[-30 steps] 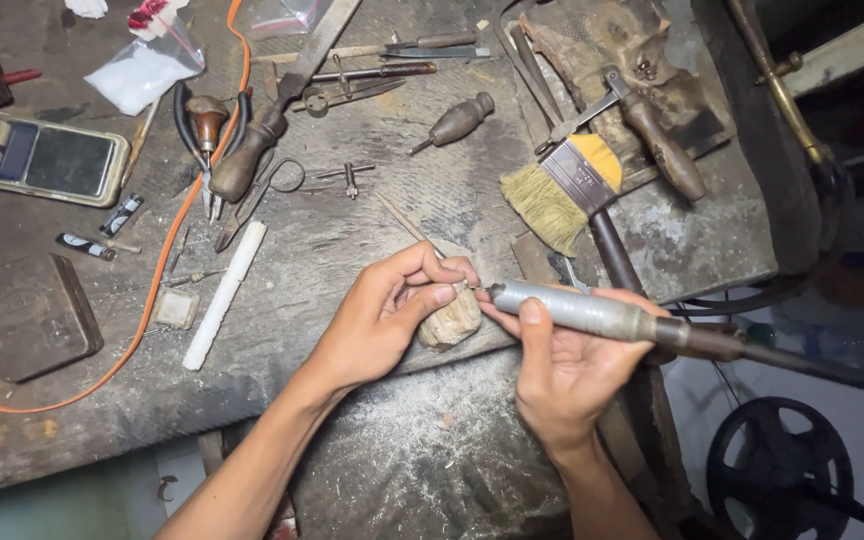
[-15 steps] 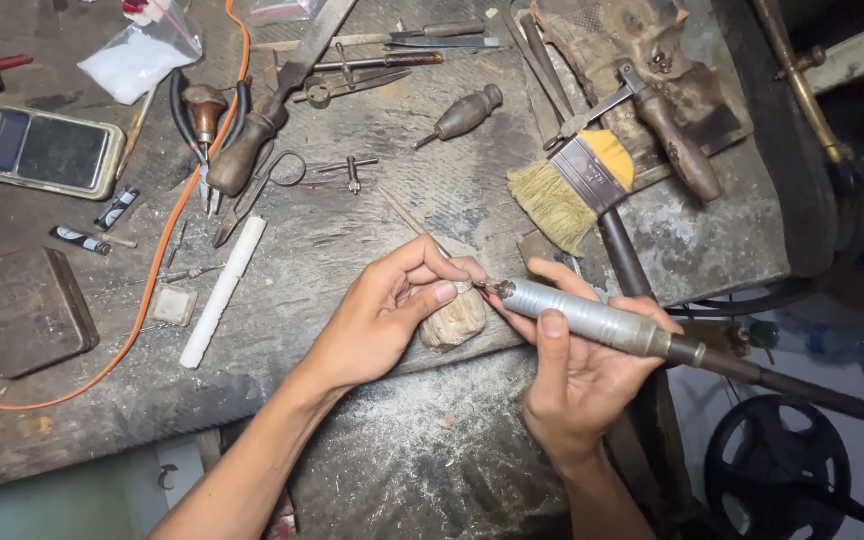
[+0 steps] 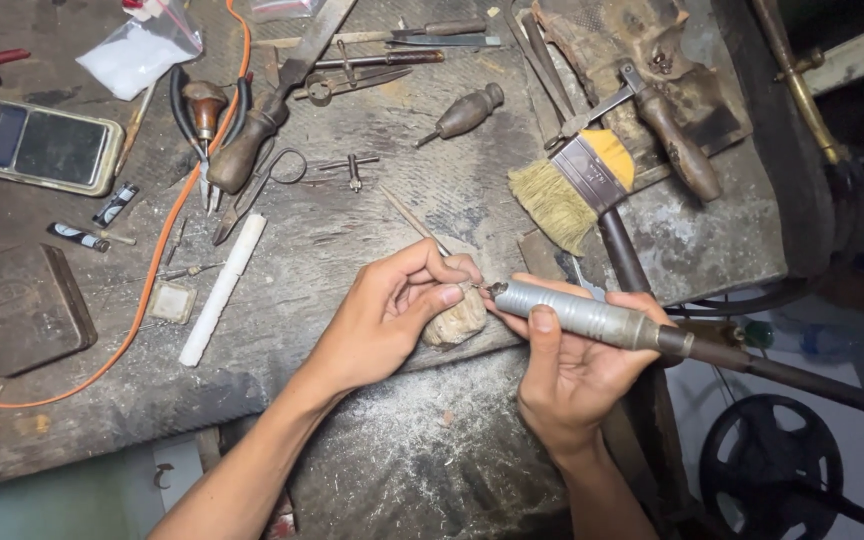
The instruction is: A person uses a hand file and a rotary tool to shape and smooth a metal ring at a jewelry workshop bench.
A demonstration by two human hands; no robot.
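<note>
Left hand (image 3: 387, 315) pinches a small workpiece, possibly a ring, against the bench peg (image 3: 455, 318), below the brush (image 3: 574, 185). Right hand (image 3: 572, 375) grips the rotary handpiece (image 3: 582, 315). Risk: bur skating onto fingertips.

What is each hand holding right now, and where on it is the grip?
The right hand holds the metal rotary handpiece around the middle of its barrel. The left hand pinches a thin stick at its lower end, fingertips against the pale lump.
</note>
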